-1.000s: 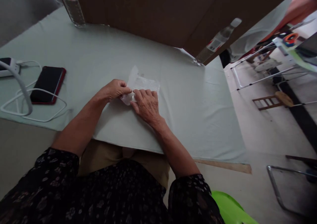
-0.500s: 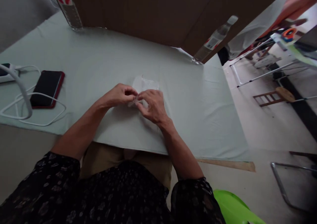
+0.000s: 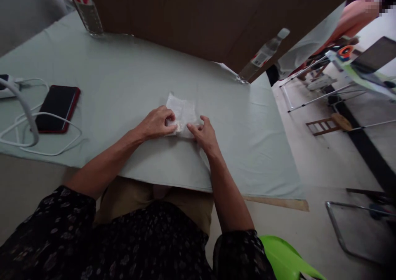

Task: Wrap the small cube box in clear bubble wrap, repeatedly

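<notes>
One thin, crinkled white sheet [image 3: 181, 104] lies between two hands near the middle of the table [image 3: 287, 204]. The left hand's [image 3: 154, 124] grip curls over its left edge; whether it pinches there I cannot tell. The right hand's [image 3: 208, 136] grip is spread, thumb near the sheet's right side. Wrinkled pale green cloth [image 3: 253, 139] covers the table. Behind stands a smooth brown panel [image 3: 173, 20], beside clear bottles [image 3: 266, 53] whose red-and-white labels [image 3: 259, 58] are illegible. Rightward, a round-seated wooden stool [image 3: 341, 122] rests on pale floor [image 3: 318, 164].
</notes>
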`<action>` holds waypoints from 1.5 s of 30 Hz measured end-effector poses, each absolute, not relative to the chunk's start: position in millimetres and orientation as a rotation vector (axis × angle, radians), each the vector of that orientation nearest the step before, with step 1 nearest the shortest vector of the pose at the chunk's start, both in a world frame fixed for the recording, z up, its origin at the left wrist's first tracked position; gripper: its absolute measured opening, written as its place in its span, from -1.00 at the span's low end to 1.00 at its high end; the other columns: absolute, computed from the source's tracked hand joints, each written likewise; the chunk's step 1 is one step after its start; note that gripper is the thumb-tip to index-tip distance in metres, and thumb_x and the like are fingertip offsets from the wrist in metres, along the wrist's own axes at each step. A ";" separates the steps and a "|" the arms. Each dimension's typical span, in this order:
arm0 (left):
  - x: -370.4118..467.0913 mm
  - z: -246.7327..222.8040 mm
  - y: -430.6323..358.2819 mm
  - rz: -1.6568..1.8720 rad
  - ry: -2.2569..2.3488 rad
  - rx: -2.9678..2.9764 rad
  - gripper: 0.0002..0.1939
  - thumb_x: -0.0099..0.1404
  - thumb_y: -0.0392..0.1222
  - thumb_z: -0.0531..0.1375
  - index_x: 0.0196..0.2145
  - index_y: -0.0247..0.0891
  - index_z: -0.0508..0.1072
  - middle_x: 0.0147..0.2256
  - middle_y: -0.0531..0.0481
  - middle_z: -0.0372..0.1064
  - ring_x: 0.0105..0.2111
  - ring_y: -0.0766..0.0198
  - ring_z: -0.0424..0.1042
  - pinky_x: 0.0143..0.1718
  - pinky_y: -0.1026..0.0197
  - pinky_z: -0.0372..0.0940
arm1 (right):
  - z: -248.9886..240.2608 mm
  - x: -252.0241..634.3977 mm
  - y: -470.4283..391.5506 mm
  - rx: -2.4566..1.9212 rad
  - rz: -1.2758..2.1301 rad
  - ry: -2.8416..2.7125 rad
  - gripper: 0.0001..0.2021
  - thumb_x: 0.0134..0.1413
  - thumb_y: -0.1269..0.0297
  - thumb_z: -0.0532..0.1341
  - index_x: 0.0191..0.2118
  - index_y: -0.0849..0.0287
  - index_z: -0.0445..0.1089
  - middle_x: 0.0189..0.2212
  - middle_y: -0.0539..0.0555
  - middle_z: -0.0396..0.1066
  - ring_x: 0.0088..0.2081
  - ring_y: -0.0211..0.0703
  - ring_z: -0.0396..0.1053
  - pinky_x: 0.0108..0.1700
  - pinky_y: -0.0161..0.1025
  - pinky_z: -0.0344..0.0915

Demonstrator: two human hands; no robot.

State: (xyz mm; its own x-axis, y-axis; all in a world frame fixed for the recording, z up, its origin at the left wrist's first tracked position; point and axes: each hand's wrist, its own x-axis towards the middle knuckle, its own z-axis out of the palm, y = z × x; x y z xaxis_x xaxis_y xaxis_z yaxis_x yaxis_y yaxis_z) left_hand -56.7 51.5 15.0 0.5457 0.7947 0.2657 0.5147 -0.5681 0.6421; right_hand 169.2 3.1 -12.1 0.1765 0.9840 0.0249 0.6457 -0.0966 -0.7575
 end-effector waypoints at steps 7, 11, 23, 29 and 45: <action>-53.8 12.6 49.9 0.713 1.149 2.261 -0.80 0.14 -0.07 0.23 -0.34 -0.24 0.44 -0.32 -0.02 0.37 -0.38 0.25 0.30 -0.23 0.16 0.26 | -14.8 145.8 4.4 -1.669 0.596 -1.557 -0.34 0.05 0.16 0.23 0.26 0.24 0.13 -0.52 -0.11 0.32 -0.49 -0.18 0.27 -0.35 -0.18 0.29; -50.9 12.7 48.5 0.689 1.187 2.237 -0.78 0.13 -0.09 0.22 -0.32 -0.28 0.46 -0.28 -0.07 0.37 -0.36 0.21 0.33 -0.22 0.13 0.28 | -9.1 136.1 -3.1 -1.611 0.585 -1.518 -0.33 0.07 0.19 0.22 0.29 0.23 0.09 -0.51 -0.10 0.35 -0.50 -0.20 0.24 -0.36 -0.20 0.28; -45.4 5.6 47.1 0.717 1.245 2.187 -0.83 0.15 -0.14 0.24 -0.30 -0.25 0.47 -0.25 -0.06 0.35 -0.39 0.27 0.32 -0.21 0.15 0.31 | 1.7 110.8 -3.4 -1.466 0.684 -1.478 -0.39 0.12 0.23 0.24 0.27 0.21 0.14 -0.37 -0.03 0.45 -0.48 -0.29 0.33 -0.33 -0.27 0.34; -41.8 7.7 42.1 0.733 1.362 2.114 -0.69 0.12 -0.12 0.29 -0.17 -0.25 0.44 -0.16 -0.10 0.32 -0.40 0.28 0.31 -0.18 0.12 0.33 | 3.4 110.2 -8.8 -1.491 0.548 -1.515 -0.44 0.14 0.30 0.22 0.26 0.13 0.19 -0.36 -0.06 0.46 -0.51 -0.32 0.31 -0.32 -0.28 0.34; -46.7 16.7 46.0 0.734 1.224 2.026 -0.79 0.15 -0.10 0.20 -0.30 -0.28 0.44 -0.32 -0.04 0.39 -0.39 0.25 0.33 -0.29 0.16 0.28 | 2.9 111.6 -16.1 -1.433 0.668 -1.646 -0.53 0.28 0.22 0.07 0.26 0.14 0.24 -0.13 0.12 0.56 -0.31 -0.19 0.46 -0.16 -0.16 0.42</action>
State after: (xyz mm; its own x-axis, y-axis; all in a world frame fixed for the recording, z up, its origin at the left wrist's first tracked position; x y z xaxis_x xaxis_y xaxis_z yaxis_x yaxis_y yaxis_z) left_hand -46.7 46.0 16.7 0.4068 0.9044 0.1288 0.5394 -0.3516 0.7652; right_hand 111.6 -16.1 2.9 -0.0012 0.9701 0.2426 0.5265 0.2068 -0.8246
